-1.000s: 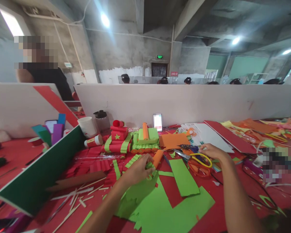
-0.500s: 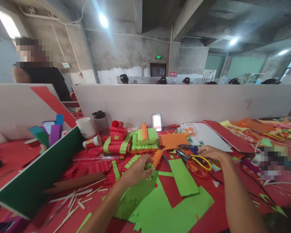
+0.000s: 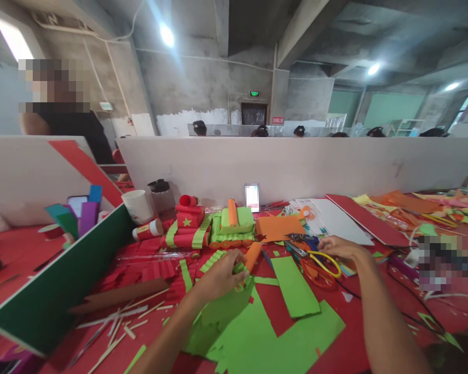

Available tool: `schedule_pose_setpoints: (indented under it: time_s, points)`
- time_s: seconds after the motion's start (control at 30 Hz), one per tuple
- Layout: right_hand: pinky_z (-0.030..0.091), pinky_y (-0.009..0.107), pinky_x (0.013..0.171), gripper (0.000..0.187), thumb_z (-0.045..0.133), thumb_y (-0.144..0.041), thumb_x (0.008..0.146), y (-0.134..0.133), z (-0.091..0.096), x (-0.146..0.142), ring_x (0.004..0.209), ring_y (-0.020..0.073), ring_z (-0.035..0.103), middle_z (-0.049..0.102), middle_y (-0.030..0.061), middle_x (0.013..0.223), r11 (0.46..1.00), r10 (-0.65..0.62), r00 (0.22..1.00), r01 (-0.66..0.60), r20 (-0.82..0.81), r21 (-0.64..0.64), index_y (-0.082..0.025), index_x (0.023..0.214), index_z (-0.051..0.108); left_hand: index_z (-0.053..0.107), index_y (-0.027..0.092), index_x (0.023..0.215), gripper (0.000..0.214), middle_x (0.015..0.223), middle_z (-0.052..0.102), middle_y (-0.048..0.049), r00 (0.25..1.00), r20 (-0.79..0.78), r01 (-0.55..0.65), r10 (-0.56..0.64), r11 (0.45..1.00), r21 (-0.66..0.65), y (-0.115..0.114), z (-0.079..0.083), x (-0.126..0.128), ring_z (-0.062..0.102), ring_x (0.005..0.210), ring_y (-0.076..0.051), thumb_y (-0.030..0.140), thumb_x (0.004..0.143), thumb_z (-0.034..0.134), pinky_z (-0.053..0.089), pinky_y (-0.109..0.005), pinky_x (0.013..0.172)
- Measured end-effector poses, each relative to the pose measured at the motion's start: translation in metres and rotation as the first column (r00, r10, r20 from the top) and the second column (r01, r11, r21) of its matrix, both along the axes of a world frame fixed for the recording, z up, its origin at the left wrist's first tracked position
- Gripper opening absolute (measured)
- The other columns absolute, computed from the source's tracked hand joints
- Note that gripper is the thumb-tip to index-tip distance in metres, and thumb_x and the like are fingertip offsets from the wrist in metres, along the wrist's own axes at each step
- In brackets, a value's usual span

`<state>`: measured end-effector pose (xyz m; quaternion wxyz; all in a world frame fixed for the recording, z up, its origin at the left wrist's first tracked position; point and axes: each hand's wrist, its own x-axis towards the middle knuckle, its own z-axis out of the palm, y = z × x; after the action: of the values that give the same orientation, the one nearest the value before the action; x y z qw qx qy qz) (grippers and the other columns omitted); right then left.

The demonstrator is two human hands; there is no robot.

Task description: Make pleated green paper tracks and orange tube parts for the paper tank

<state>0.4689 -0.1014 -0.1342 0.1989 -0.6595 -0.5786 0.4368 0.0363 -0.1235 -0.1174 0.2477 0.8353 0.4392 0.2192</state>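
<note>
My left hand (image 3: 226, 272) is curled over a small ridged green paper piece (image 3: 239, 268), its fingers partly hiding it. An orange paper roll (image 3: 253, 256) lies right beside those fingertips. Below, cut green sheets (image 3: 257, 332) spread over the red table, with a green rectangle (image 3: 295, 286) on top. My right hand (image 3: 341, 248) has its fingers bent at the end of a dark blue tool with a black front (image 3: 302, 239); its exact kind is unclear. Against that hand lie scissors (image 3: 323, 264) with yellow and orange handles.
Behind the hands stand a red rolled-paper model (image 3: 189, 221) with a star and a green tank-like model (image 3: 236, 221). A green board (image 3: 62, 280) leans at left, near thin sticks (image 3: 117, 327). A lit phone (image 3: 252, 197) stands by the white partition (image 3: 296, 161). Cables (image 3: 401, 283) lie at right.
Both hands stay almost where they were. The left fingers shift very slightly around the green piece; the view tilts a little.
</note>
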Motion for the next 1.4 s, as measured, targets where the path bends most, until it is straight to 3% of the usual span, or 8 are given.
schedule_pose_setpoints:
  time_s: [0.43, 1.13, 1.4]
  points:
    - [0.032, 0.019, 0.043, 0.018, 0.063, -0.033, 0.069, 0.001, -0.019, -0.002, 0.045, 0.0103, 0.049, 0.056, -0.0027, 0.053, 0.992, -0.003, 1.000, 0.006, -0.029, 0.126, -0.017, 0.073, 0.055, 0.052, 0.019, 0.101, 0.026, 0.093, 0.057, -0.0031, 1.000, 0.010, 0.013, -0.013, 0.999, -0.031, -0.001, 0.004, 0.000, 0.051, 0.081, -0.018, 0.036, 0.081, 0.055, 0.039, -0.027, 0.069]
    - [0.030, 0.018, 0.046, 0.027, 0.069, -0.038, 0.067, 0.007, -0.020, -0.004, 0.047, 0.0085, 0.043, 0.053, -0.0036, 0.055, 0.983, 0.031, 0.999, -0.036, 0.031, 0.181, -0.017, 0.066, 0.052, 0.054, 0.020, 0.099, 0.027, 0.095, 0.058, -0.0041, 0.999, 0.028, 0.015, -0.014, 1.000, -0.016, -0.001, 0.004, 0.001, 0.053, 0.085, -0.019, 0.037, 0.079, 0.056, 0.042, -0.029, 0.072]
    - [0.030, 0.019, 0.048, 0.032, 0.068, -0.045, 0.070, 0.001, -0.019, -0.002, 0.052, 0.0093, 0.044, 0.054, -0.0023, 0.061, 0.978, 0.050, 0.999, -0.048, -0.002, 0.204, -0.016, 0.073, 0.055, 0.053, 0.019, 0.100, 0.028, 0.090, 0.056, -0.0028, 1.000, 0.026, 0.004, -0.003, 0.999, -0.050, -0.002, 0.005, 0.000, 0.053, 0.084, -0.020, 0.039, 0.081, 0.055, 0.041, -0.028, 0.071]
